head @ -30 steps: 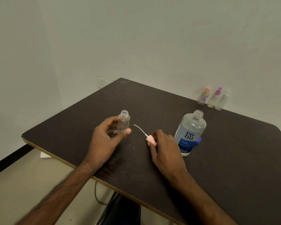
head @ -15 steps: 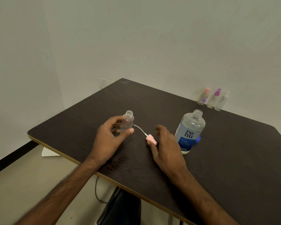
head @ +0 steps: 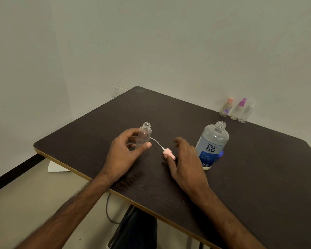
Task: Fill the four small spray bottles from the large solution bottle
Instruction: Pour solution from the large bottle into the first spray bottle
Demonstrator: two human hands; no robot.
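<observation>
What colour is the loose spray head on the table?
Pale pink spray head, with a white dip tube; clearest in the head view.

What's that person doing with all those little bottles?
A person is getting ready to fill little spray bottles. Their left hand holds an open small bottle upright on the dark table. A pink spray top, tube attached, lies by the right hand, which is open and holds nothing. The big solution bottle stands uncapped right beside that hand. Three more small bottles, tops on, wait at the table's far edge.
</observation>
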